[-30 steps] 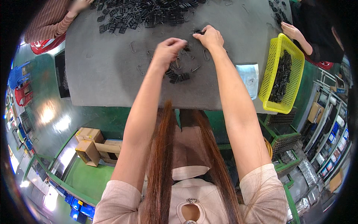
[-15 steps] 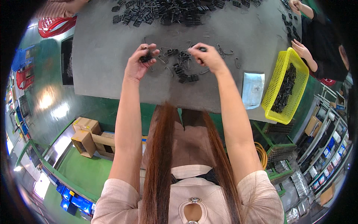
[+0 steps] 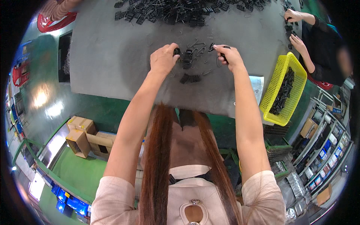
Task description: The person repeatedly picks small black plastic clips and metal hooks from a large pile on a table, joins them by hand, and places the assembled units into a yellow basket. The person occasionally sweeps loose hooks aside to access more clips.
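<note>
My left hand is over the grey table, closed on a small black ribbed plastic part that shows at its fingertips. To its right, my right hand grips a short black handle, whose kind I cannot make out. A small dark piece also shows at that hand's fingertips. Between the hands lies a short column of black plastic parts, with a few more black parts just nearer to me. Loose bent wire hooks are scattered around them.
A large heap of black parts with wires covers the table's far side. At right stand a yellow basket holding black parts and a pale blue packet partly behind my forearm. A co-worker's hands handle black parts at the far right.
My left hand has moved right and turned palm down. My right hand has moved right, away from the column of parts, and a dark piece now shows at its fingertips.
</note>
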Tool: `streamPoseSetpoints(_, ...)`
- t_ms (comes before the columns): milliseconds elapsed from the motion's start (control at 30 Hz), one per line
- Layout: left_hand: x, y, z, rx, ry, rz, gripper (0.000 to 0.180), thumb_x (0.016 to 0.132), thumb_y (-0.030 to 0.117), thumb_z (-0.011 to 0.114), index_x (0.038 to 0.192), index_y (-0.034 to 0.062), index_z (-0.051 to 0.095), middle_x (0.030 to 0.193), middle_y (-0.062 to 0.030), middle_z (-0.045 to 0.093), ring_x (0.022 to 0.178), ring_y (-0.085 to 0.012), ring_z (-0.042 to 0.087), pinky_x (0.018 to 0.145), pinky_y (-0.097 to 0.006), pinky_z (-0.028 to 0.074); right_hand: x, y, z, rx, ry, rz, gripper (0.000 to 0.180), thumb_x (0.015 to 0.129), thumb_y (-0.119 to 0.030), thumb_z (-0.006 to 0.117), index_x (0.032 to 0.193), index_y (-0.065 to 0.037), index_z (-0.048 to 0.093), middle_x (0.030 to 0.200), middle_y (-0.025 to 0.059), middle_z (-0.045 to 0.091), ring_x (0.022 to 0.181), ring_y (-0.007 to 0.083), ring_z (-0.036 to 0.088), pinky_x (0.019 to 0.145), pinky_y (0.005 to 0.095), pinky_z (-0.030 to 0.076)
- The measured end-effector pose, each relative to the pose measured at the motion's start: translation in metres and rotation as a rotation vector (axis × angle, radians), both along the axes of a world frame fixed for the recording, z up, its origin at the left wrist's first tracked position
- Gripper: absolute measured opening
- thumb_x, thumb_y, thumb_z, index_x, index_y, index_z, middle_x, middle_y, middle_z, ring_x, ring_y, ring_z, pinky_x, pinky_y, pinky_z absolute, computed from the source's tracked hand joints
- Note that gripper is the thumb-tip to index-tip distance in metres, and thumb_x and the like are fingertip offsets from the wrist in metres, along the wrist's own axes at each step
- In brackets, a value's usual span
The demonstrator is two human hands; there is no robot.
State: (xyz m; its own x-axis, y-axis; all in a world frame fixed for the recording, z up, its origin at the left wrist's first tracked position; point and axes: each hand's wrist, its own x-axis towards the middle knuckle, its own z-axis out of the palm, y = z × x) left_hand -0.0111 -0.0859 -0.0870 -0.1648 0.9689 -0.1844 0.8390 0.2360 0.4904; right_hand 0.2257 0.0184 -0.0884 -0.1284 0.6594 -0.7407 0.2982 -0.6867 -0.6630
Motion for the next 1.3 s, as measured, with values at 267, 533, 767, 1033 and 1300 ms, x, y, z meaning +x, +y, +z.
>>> streamPoseSetpoints(267,-0.033,0.016,0.009,-0.488,-1.091,0.400,0.036,0.081,0.029,0.069,0.108,0.0063,0.062,0.065,0.0049,0.048,0.055,-0.0047,0.039,0.048,-0.021,0.029,0.022,-0.017,-0.010,0.566,-0.492,0.138,0.033,0.078,-0.025,0.069,0.103,-0.004,0.061,0.088,0.0114,0.066,0.079,0.0211,0.064,0.067,0.0324,0.049)
streamPoseSetpoints(533,-0.036,0.018,0.008,-0.424,-1.282,0.485,0.033,0.084,0.027,0.067,0.109,0.0074,0.059,0.060,0.0070,0.044,0.052,-0.0042,0.039,0.046,-0.019,0.026,-0.003,-0.001,0.007,0.697,-0.791,0.635,0.032,0.077,-0.032,0.069,0.102,-0.013,0.064,0.102,0.0139,0.065,0.093,0.0317,0.062,0.079,0.0397,0.049)
streamPoseSetpoints(767,-0.045,-0.001,0.006,-0.471,-1.572,0.413,0.044,0.090,0.035,0.058,0.121,0.0040,0.052,0.073,0.0022,0.052,0.065,-0.0072,0.049,0.049,-0.019,0.034,0.022,0.006,0.014,0.354,-0.499,0.394,0.035,0.075,-0.035,0.067,0.092,-0.004,0.069,0.080,0.0147,0.068,0.076,0.0277,0.064,0.072,0.0348,0.047)
streamPoseSetpoints(1033,-0.031,-0.008,-0.001,-0.307,-1.673,0.354,0.042,0.085,0.035,0.064,0.115,0.0066,0.054,0.088,-0.0015,0.060,0.079,-0.0118,0.058,0.054,-0.020,0.044,0.038,-0.010,0.014,0.065,-0.016,-0.061,0.020,0.072,-0.024,0.077,0.073,-0.009,0.065,0.059,-0.0048,0.051,0.049,0.0051,0.043,0.043,0.0226,0.030)
streamPoseSetpoints(1300,0.036,0.018,-0.008,-0.187,-0.099,0.179,0.035,0.075,0.036,0.071,0.086,0.0040,0.065,0.077,-0.0076,0.066,0.075,-0.0155,0.063,0.069,-0.031,0.048,0.057,-0.029,0.000,0.313,-0.299,0.009,0.018,0.074,-0.023,0.076,0.075,-0.008,0.066,0.059,-0.0047,0.050,0.051,0.0050,0.043,0.044,0.0218,0.030)
